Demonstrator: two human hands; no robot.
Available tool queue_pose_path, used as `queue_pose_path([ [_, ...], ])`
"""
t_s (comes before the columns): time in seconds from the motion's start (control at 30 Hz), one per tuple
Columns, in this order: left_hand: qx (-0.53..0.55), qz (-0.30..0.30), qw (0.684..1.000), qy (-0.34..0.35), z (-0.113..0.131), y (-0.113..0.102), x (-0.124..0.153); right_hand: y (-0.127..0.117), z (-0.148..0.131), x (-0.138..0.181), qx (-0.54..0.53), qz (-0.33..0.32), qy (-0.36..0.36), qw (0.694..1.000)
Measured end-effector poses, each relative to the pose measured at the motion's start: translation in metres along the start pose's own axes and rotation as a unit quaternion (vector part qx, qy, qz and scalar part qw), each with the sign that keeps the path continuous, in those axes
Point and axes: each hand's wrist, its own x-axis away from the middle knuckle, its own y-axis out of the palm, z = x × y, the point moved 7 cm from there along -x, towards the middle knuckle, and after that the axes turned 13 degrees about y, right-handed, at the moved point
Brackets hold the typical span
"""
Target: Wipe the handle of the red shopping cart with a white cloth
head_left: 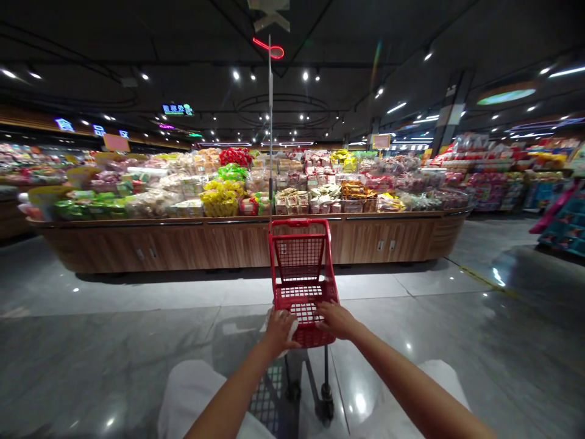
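A small red plastic shopping cart [299, 292] stands right in front of me, its basket of open grid and its far frame rising to a bar at the top. My left hand [280, 332] is at the near left corner of the basket, fingers closed around a crumpled white piece [292, 330] that looks like tissue or thin plastic. Across from it, my right hand [337, 319] grips the near right rim, with its fingers bent over into the basket. No goods show inside the cart. A thin upright pole [270, 122] rises at its left side.
Beyond the cart runs a long wood-panelled display counter [219, 244] heaped with bagged snacks [223, 195]. More shelves [493, 183] and a blue display [567, 219] stand to the right. Grey shiny floor [137, 329] surrounds the cart. My white-clothed knees [192, 390] frame my arms.
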Motion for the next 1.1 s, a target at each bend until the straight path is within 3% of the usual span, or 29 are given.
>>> queue_pose_path([
  [0.07, 0.005, -0.021, 0.999, 0.045, 0.007, -0.008, 0.002, 0.03, 0.023, 0.012, -0.001, 0.016, 0.002, 1.0],
  [0.13, 0.018, -0.024, 0.998, 0.064, 0.015, -0.018, -0.005, 0.04, 0.036, 0.021, -0.004, 0.082, 0.027, 0.996],
  [0.2, 0.048, 0.01, 0.998, 0.051, 0.028, -0.03, -0.023, 0.043, 0.041, 0.026, 0.002, 0.129, 0.058, 0.99],
  [0.27, 0.077, 0.07, 0.995, 0.012, 0.043, -0.039, -0.046, 0.048, 0.039, 0.025, 0.013, 0.133, 0.069, 0.989],
  [0.33, 0.085, 0.093, 0.992, -0.029, 0.06, -0.036, -0.068, 0.054, 0.038, 0.021, 0.019, 0.124, 0.068, 0.99],
  [0.47, 0.069, -0.003, 0.996, -0.058, 0.083, -0.007, -0.086, 0.06, 0.04, 0.016, 0.014, 0.109, 0.064, 0.992],
  [0.63, 0.013, -0.097, 0.995, -0.021, 0.053, 0.001, -0.056, 0.054, 0.04, 0.016, 0.047, 0.091, 0.066, 0.993],
  [0.8, -0.008, -0.074, 0.997, 0.007, 0.011, -0.018, -0.01, 0.049, 0.027, 0.012, 0.055, 0.091, 0.076, 0.991],
  [0.9, -0.012, -0.049, 0.999, -0.003, 0.018, -0.019, -0.009, 0.053, 0.019, 0.008, 0.056, 0.085, 0.1, 0.99],
  [1.1, -0.024, -0.076, 0.995, -0.063, 0.063, 0.001, -0.06, 0.059, 0.016, 0.006, 0.061, 0.054, 0.124, 0.989],
])
